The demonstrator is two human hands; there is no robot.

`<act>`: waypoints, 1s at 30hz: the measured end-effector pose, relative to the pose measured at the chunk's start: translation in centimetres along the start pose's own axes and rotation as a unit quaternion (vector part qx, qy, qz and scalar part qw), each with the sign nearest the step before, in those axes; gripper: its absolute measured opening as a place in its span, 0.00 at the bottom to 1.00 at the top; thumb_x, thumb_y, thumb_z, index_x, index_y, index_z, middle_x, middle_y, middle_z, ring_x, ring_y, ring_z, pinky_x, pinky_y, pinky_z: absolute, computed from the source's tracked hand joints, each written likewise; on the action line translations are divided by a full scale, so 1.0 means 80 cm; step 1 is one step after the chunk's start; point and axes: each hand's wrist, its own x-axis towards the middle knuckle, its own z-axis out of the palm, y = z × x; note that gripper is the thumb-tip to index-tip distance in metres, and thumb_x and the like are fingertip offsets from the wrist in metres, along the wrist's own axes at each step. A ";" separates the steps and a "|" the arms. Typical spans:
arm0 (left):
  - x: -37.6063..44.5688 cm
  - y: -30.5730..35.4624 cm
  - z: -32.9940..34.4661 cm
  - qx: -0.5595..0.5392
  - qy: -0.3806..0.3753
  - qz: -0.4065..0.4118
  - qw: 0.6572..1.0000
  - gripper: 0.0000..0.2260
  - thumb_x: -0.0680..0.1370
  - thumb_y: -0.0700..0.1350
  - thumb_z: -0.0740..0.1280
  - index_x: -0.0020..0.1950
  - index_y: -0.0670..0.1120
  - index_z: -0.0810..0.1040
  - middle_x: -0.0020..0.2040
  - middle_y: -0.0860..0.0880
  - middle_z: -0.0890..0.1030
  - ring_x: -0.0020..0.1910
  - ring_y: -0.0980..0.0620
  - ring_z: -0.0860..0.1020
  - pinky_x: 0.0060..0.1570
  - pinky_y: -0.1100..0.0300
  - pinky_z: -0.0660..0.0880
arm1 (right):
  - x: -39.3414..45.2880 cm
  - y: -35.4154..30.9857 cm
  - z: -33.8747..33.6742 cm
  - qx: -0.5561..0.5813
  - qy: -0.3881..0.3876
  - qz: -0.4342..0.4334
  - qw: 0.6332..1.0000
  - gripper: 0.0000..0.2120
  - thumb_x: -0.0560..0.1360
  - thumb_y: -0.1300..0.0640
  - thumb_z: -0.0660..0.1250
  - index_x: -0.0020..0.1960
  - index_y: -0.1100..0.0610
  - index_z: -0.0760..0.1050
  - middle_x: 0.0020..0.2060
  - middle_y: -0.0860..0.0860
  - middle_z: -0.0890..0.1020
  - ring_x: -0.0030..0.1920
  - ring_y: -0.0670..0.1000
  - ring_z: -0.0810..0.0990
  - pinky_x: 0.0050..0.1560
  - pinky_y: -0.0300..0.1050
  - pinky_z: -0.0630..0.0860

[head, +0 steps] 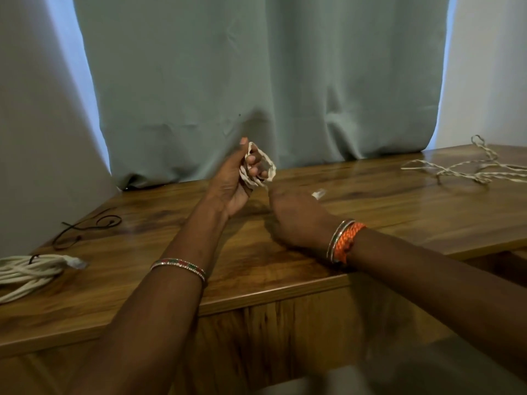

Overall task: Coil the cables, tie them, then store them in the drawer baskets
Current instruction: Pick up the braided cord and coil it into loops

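My left hand is raised above the wooden table and grips a small coil of white cable, with its fingers curled through the loops. My right hand hovers just right of and below it, blurred, its back toward me. A white connector end shows just beyond its knuckles; whether the fingers pinch the cable is hidden. A thick coiled white cable with a plug lies at the table's left edge. A loose twisted white cable sprawls at the far right.
A thin dark cord lies loose on the table's left part. A grey-green curtain hangs behind the table, touching its back edge. The table's front edge runs under both forearms. No drawer baskets are in view.
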 end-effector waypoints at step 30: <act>0.012 -0.021 -0.037 0.128 0.193 -0.108 0.967 0.24 0.81 0.59 0.53 0.31 0.44 0.64 0.16 0.53 0.63 0.13 0.58 0.59 0.18 0.71 0.62 | -0.003 0.016 -0.028 0.051 -0.131 0.073 0.987 0.09 0.73 0.56 0.69 0.52 0.58 0.77 0.50 0.54 0.80 0.49 0.55 0.78 0.43 0.43 0.72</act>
